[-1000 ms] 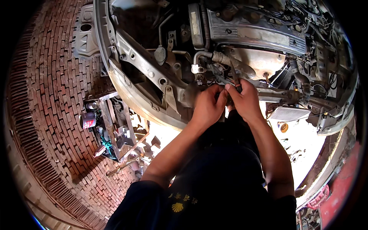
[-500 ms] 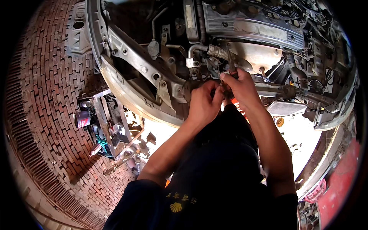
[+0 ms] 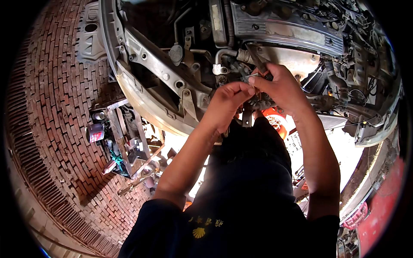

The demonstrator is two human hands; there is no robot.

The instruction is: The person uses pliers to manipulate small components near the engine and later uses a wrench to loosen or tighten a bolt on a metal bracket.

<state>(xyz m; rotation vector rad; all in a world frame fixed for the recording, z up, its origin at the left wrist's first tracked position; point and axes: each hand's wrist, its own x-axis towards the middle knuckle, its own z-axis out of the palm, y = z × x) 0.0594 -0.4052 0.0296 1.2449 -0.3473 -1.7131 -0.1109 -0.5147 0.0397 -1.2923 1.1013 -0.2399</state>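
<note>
Brickwork [image 3: 60,99] at L, open engine bay [image 3: 148,62] ahead. R hand [image 3: 282,88] grips dark slim tool [image 3: 257,61] over bay's front edge; prob. stiff, light, best held at near end. L hand [image 3: 226,101] pinched just beside; contents unclear.

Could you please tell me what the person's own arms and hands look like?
The left hand and right hand show no gloves. Both forearms are bare, with no watch or bracelet visible. Dark short sleeves cover the upper arms, part of a dark shirt with a yellow, shell-shaped emblem and small yellow lettering.
</note>
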